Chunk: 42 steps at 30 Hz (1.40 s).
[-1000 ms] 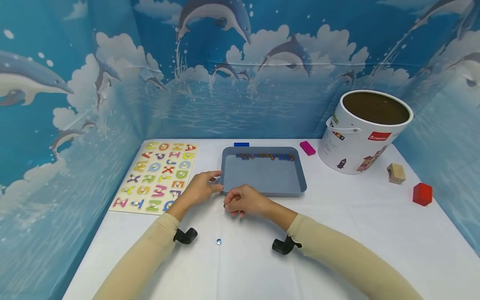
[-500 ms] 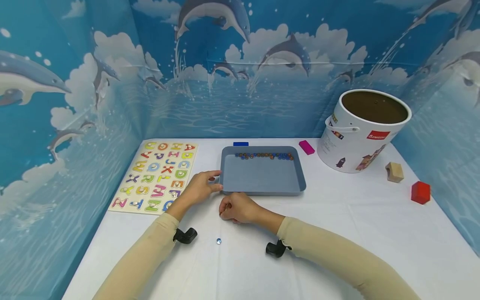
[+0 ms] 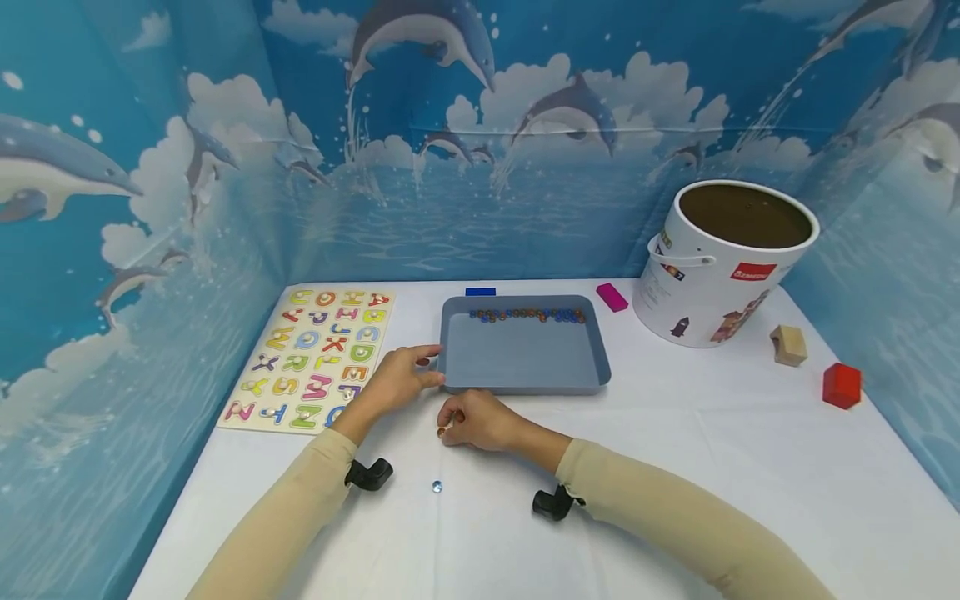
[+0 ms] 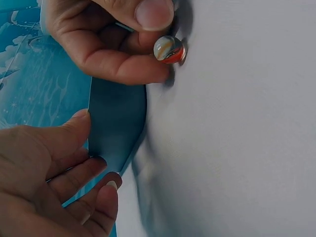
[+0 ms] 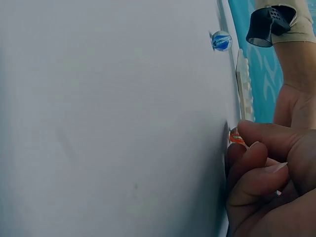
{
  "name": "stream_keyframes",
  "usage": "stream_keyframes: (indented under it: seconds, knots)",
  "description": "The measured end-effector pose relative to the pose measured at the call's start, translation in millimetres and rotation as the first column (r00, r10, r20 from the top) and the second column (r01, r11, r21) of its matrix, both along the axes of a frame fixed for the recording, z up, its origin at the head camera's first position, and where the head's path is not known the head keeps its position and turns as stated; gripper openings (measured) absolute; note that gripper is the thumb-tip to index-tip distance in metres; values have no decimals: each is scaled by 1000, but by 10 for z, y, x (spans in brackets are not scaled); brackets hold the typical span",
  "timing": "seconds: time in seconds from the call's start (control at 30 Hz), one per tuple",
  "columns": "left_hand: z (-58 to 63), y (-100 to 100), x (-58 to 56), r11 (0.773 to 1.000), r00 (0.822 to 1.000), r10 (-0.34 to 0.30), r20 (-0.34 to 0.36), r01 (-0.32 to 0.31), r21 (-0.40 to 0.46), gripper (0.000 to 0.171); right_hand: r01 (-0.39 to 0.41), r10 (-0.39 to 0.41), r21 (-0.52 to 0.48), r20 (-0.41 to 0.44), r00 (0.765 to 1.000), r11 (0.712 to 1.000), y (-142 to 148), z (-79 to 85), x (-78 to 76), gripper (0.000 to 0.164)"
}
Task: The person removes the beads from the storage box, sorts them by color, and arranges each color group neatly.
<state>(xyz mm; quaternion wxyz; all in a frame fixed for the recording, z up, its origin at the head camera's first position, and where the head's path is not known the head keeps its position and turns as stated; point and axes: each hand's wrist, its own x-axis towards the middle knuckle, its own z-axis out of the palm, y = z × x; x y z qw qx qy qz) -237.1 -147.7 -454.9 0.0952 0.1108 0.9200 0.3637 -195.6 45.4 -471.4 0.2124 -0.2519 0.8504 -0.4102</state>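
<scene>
My right hand is low over the white cloth, just in front of the grey tray. Its thumb and fingertips pinch a clear marble with orange and white swirls, close to the cloth. The same orange marble shows between the fingertips in the right wrist view. My left hand touches the tray's left side, thumb and fingers spread along the wall. Nearer me, a clear marble with a blue swirl lies on the cloth. Blue and orange marbles line the tray's far side.
A wooden alphabet puzzle board lies left of the tray. Behind the tray are a blue block and a magenta block. A white bucket stands at the back right, near a wooden arch block and a red block.
My right hand has moved slightly down and left, toward the cloth, with the orange marble at its fingertips. The left hand stays at the tray's side.
</scene>
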Motion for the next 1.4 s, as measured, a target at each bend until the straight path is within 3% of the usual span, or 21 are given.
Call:
stream_keyframes:
  seconds: [0.2,0.4,0.5,0.63,0.8,0.9,1.07,1.4]
  knots:
    - [14,-5,3,1000,1000,-1,17,1,7,55,11,-9,-27,44,999,1000,118,163,-35,16]
    - [-3,-12,-4,1000,1000,-11,12,11,15,56,14,-9,-70,66,998,997,294,360,-237,25]
    - [-18,-38,-7,1000,1000,-10,15,10,24,56,37,-21,-129,124,992,991,353,445,-407,26]
    - [-15,-43,-8,1000,1000,8,23,-8,28,56,145,-92,-205,250,964,968,475,606,-723,25]
    - [-26,-20,-12,1000,999,24,26,-25,14,57,294,-231,-171,314,921,940,656,738,-1186,27]
    - [-28,-13,-9,1000,1000,24,19,-24,13,57,348,-294,-134,311,904,928,709,728,-1395,32]
    - [-40,-38,5,1000,1000,22,2,-22,16,56,385,-350,-72,293,890,920,661,607,-1598,36]
    - [-58,-36,-2,999,1000,16,-1,-16,46,56,368,-367,51,289,884,928,562,387,-1717,28]
